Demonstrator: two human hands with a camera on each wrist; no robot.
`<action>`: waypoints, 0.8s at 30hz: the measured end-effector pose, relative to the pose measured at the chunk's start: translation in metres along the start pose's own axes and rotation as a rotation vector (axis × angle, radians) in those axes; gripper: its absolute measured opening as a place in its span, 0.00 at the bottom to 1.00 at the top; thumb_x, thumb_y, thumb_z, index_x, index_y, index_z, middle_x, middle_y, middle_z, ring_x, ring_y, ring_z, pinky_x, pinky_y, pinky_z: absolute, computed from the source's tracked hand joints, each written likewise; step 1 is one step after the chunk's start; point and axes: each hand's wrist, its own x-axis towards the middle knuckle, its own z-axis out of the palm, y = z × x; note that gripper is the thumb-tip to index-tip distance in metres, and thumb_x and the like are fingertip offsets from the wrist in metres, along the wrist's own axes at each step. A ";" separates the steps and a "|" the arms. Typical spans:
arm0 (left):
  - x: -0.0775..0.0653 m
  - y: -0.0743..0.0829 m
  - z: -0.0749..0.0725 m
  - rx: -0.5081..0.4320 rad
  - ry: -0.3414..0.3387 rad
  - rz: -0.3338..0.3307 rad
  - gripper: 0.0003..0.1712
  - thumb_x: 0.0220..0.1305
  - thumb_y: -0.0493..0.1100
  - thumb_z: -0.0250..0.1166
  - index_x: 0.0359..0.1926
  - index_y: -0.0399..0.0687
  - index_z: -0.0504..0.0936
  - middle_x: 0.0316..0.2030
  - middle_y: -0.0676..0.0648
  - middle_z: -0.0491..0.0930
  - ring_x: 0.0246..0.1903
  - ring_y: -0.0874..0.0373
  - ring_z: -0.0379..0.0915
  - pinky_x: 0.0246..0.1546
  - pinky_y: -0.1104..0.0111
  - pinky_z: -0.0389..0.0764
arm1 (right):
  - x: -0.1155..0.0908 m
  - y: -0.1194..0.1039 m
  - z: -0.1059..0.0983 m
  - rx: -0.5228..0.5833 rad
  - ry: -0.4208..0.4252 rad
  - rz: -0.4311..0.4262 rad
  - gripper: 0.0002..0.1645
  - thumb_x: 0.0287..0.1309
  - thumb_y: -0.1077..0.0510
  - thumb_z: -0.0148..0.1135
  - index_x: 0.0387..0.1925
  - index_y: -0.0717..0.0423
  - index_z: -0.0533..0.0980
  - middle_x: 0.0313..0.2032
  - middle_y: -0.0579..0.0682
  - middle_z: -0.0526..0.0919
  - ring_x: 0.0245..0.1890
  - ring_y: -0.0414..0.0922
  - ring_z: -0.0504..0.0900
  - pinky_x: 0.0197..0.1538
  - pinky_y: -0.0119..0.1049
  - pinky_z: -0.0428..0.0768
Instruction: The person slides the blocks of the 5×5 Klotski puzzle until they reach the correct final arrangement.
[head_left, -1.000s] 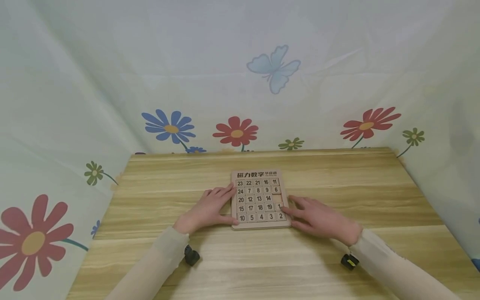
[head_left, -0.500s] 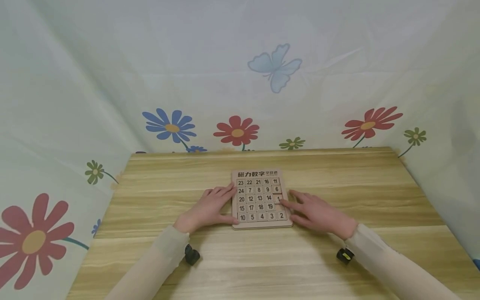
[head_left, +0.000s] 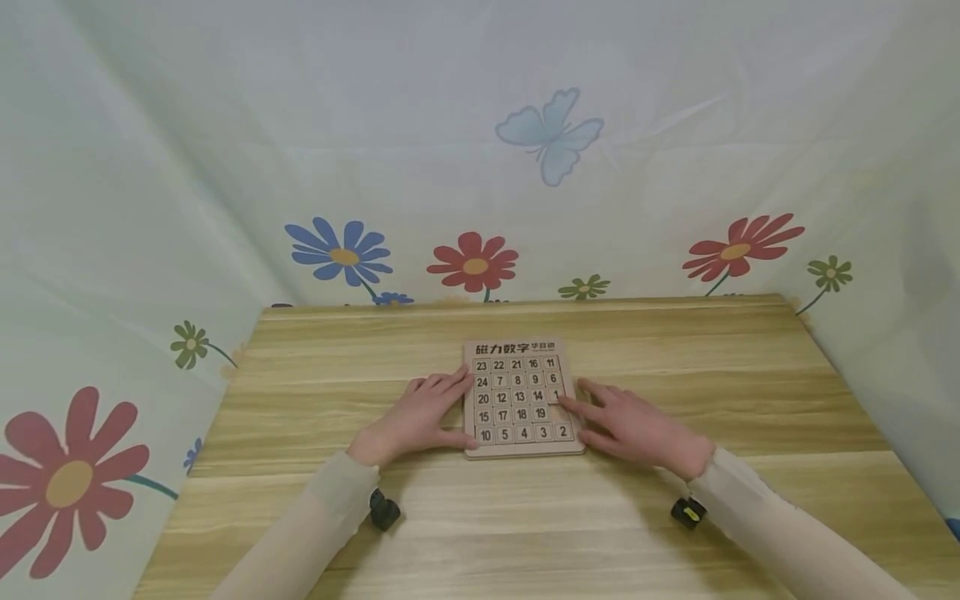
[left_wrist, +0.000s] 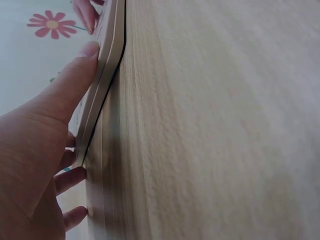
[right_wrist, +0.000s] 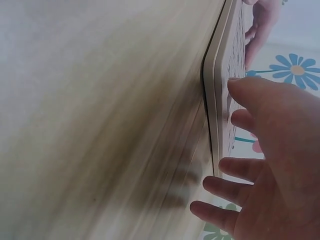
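Note:
A flat wooden sliding number puzzle (head_left: 525,451) lies on the table, its numbered tiles set in rows beneath a printed heading. Along its left side rests my left hand (head_left: 416,417), fingertips on the upper left edge and thumb at the lower left corner. In the left wrist view that thumb (left_wrist: 75,80) presses on the puzzle's frame. From the right, my right hand (head_left: 637,429) reaches over the frame, and its index fingertip touches the tile marked 1 (head_left: 556,395). An open slot shows just below this tile, partly covered by the finger. The right thumb (right_wrist: 250,92) lies at the near right edge.
The wood-grain table (head_left: 480,525) extends around the puzzle on every side. A pale cloth backdrop (head_left: 375,167) printed with flowers and a butterfly hangs behind and beside it. A dark wrist device (head_left: 384,510) sits under the left wrist, another (head_left: 687,512) under the right.
Tile 1 has slid up one place, pushed by my right index finger, so the open slot now lies below it. The right hand shifted slightly up and left. The left hand stayed put.

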 end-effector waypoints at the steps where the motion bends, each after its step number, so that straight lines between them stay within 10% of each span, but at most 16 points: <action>1: 0.000 0.000 0.000 -0.003 0.005 0.004 0.65 0.56 0.80 0.66 0.83 0.50 0.54 0.83 0.48 0.48 0.78 0.46 0.52 0.74 0.44 0.56 | -0.001 -0.001 -0.001 0.000 0.002 -0.010 0.36 0.76 0.42 0.57 0.79 0.44 0.64 0.76 0.68 0.61 0.71 0.67 0.68 0.70 0.66 0.67; 24: -0.001 0.000 0.000 -0.018 0.027 0.027 0.64 0.57 0.77 0.68 0.82 0.46 0.57 0.82 0.45 0.50 0.78 0.44 0.53 0.73 0.43 0.57 | -0.025 -0.003 0.007 -0.017 0.061 -0.168 0.32 0.73 0.46 0.61 0.75 0.43 0.71 0.74 0.67 0.65 0.69 0.65 0.71 0.67 0.64 0.71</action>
